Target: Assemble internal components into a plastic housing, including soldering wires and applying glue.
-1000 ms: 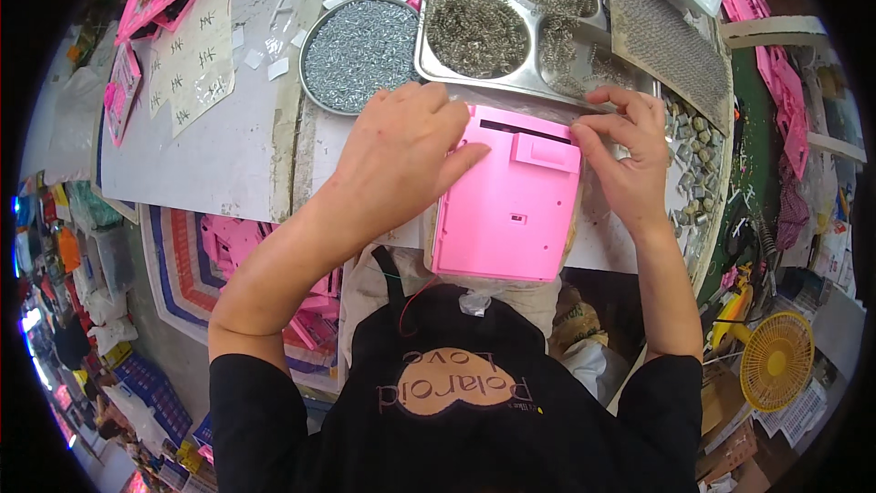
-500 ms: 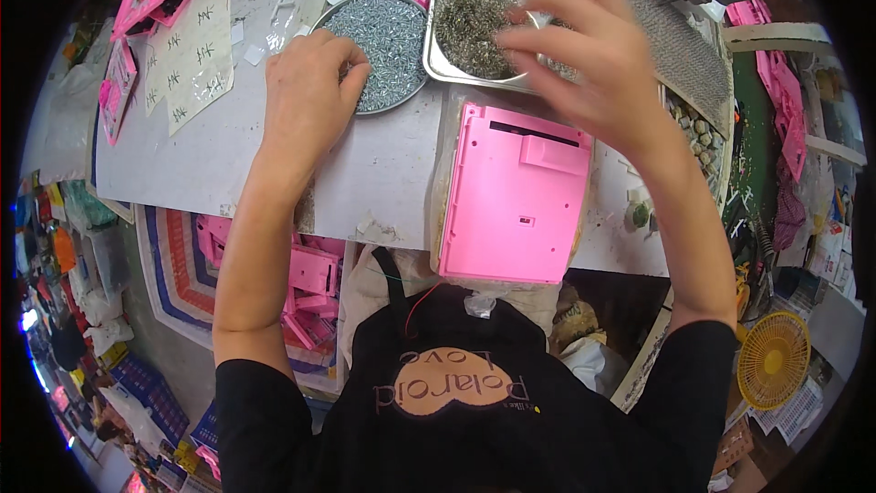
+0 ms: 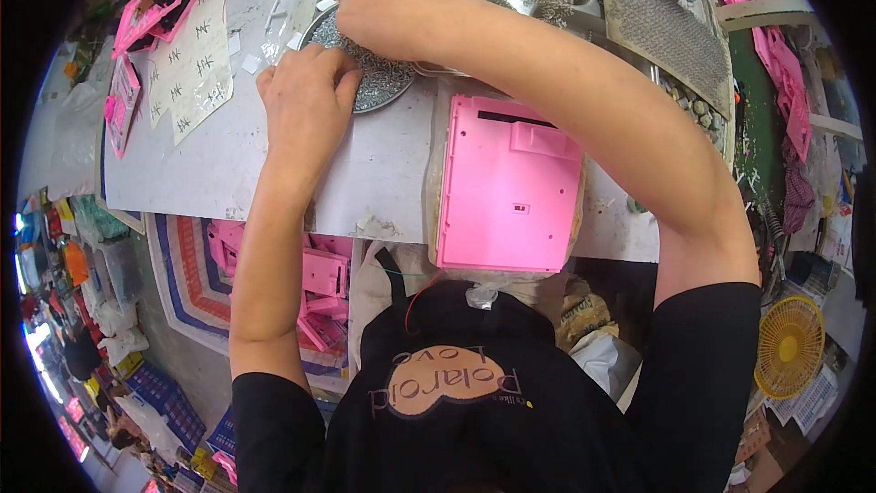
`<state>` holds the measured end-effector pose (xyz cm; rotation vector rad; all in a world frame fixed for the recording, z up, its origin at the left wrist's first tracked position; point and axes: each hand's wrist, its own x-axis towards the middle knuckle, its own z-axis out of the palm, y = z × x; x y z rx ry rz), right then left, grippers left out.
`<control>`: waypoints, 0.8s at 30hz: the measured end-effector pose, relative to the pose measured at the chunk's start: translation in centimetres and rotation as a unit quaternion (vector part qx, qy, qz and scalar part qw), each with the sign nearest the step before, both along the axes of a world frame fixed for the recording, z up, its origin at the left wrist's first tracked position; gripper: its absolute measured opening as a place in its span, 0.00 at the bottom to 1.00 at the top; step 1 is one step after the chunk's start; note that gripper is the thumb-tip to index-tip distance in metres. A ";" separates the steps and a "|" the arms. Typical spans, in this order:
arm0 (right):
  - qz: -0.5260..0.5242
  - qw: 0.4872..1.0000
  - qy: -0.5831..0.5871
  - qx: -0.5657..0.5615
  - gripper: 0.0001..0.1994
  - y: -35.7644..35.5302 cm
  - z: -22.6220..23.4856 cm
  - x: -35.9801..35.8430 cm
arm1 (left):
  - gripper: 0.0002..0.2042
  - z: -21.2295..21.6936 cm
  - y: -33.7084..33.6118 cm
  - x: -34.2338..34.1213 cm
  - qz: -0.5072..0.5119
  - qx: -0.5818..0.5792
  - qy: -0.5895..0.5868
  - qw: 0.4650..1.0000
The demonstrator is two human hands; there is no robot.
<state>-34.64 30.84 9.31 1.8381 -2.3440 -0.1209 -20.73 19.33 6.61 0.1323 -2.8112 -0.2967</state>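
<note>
The round dish of tiny screws (image 3: 379, 82) sits at the far side of the worktop (image 3: 274, 155), and both hands are right at it. The left hand (image 3: 306, 100) rests on its near edge with fingers curled down into the screws; I cannot tell if it has pinched one. The right hand (image 3: 392, 5) reaches across the far edge, fingers bent, and what it grips is hidden. The pink plastic case (image 3: 509, 187) lies flat, near the person, apart from both hands. The screws are small and slippery, so one could slip out and roll off. A bumped dish might tip and spill. The right arm crosses over the case and could knock it.
</note>
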 end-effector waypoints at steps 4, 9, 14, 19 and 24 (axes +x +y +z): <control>-0.018 0.998 0.008 -0.065 0.08 0.1 -0.8 -0.5 | 0.06 0.0 -0.3 -0.2 -0.005 0.059 -0.001 0.998; -0.030 0.997 0.001 -0.065 0.07 -0.5 -1.0 -1.1 | 0.07 -0.1 -0.6 -0.2 -0.002 0.040 0.044 0.998; -0.061 0.978 -0.020 -0.199 0.10 1.0 0.0 -0.9 | 0.05 2.0 4.0 1.2 -0.125 0.063 0.091 0.986; -0.057 0.953 -0.081 -0.285 0.05 15.1 4.6 3.9 | 0.08 4.9 12.5 5.2 -0.361 0.135 -0.017 0.923; -0.176 0.891 -0.253 -0.334 0.05 23.3 2.5 9.4 | 0.10 3.2 14.2 5.9 -0.412 0.151 -0.043 0.898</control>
